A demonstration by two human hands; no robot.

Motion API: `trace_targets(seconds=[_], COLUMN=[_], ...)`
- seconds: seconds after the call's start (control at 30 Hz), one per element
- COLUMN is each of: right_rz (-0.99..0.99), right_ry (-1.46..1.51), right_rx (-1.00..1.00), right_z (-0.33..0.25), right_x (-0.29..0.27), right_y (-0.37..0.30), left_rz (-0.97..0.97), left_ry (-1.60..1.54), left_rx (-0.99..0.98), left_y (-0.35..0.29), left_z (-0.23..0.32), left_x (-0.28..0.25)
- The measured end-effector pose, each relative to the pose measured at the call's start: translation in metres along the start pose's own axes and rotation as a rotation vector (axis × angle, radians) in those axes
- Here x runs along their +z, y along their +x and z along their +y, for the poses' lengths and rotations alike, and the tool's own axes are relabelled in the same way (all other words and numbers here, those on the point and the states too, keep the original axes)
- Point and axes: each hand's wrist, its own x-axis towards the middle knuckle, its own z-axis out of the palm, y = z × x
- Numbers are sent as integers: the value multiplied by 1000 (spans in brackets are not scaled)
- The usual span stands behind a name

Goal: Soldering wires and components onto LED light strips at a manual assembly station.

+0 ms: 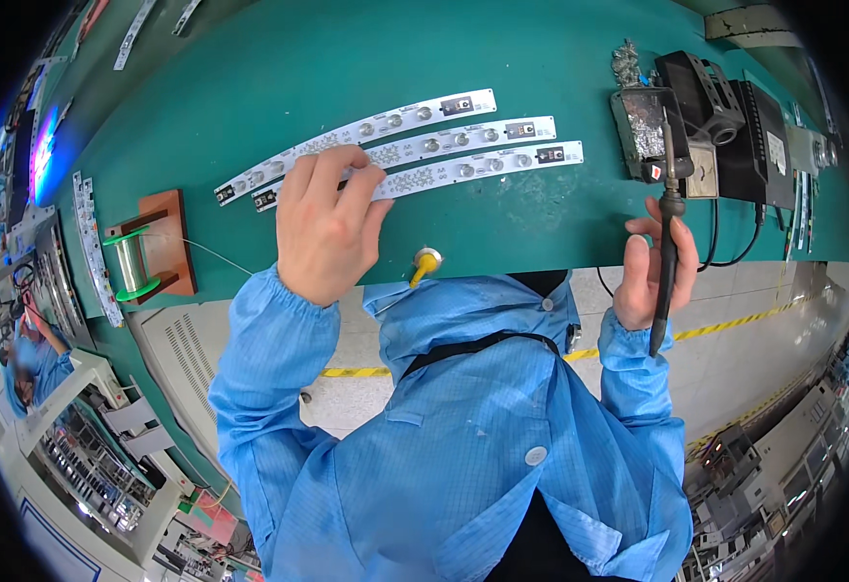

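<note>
Three white curved LED circuit boards lie side by side on the green work mat: the far board (395,121), the middle board (497,134) and the near board (492,163). My left hand (329,223) is over their left halves, its fingers bent and closed at the left end of the near board, where they hide the exact grip. In my right hand (653,267) is a soldering iron (670,233), held by its black handle. Its metal tip points away from me, over the dark metal tray (638,121) of the iron's stand.
A solder wire spool (131,264) sits on a brown holder (174,242) at left, its wire trailing toward my left sleeve. Another board strip (95,247) lies farther left. A black box with cables (759,145) stands at right. A yellow plug-like piece (426,264) is at the near edge.
</note>
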Motion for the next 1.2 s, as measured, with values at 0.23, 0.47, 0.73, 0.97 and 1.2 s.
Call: trace_targets(seconds=[0.23, 0.47, 0.73, 0.97, 1.2], right_rz=[-136, -262, -189, -226, -267], right_ry=[-140, -343, -279, -291, -233], right_rx=[-43, -67, -232, -370, -294], right_z=[-8, -9, -5, -1, -7], right_x=[1, 19, 22, 21, 14], right_y=[3, 13, 9, -5, -5], left_rz=[-88, -91, 5, 245, 130], left_ry=[-102, -147, -273, -188, -198], left_rx=[113, 111, 52, 186, 98], left_y=[-5, -6, -13, -25, -70], left_z=[6, 6, 10, 19, 51], left_x=[-2, 3, 17, 27, 15])
